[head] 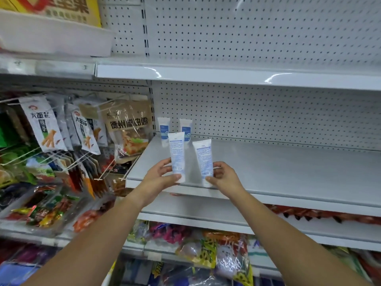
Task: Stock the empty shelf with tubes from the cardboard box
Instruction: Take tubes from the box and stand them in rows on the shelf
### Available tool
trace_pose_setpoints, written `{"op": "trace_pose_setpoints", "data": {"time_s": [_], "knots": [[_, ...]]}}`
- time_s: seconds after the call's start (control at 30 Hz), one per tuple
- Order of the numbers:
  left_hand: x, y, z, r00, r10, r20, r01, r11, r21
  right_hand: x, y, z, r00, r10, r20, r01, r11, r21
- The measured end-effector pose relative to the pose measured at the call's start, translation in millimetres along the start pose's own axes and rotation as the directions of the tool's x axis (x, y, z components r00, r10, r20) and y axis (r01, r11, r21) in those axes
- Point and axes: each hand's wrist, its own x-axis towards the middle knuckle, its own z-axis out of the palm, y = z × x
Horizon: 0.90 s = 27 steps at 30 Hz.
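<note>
The white shelf is seen with two back tubes stood upright in its rear left corner, caps down. Snack packets are hung to its left. Over the shelf's front edge, the left tube is grasped by the left grip and the right tube by the right grip, each low down near the cap. Both are held with the long axis near vertical and the crimped end up, the right tube leaning slightly left. The caps are partly hidden by thumbs, and the print is too small to be read.

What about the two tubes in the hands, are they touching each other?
Apart. In the head view a strip of grey shelf shows between the left tube, gripped by the left hand, and the right tube, gripped by the right hand.
</note>
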Motion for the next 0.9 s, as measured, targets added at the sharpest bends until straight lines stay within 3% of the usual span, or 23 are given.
{"op": "trace_pose_setpoints", "data": {"time_s": [0.3,0.53,0.9], "knots": [[69,2,44,0.994,0.061,0.088,-0.076,0.982,0.172,21,4,-40,0.985,0.052,-0.163,-0.055,0.998,-0.018],[108,2,52,0.982,0.09,0.168,-0.115,0.982,0.149,43,6,-52,0.965,0.059,-0.256,-0.065,0.998,-0.016],[153,-3,48,0.98,0.02,0.2,-0.025,0.999,0.026,73,11,-48,0.951,0.086,-0.296,-0.082,0.996,0.025]]}}
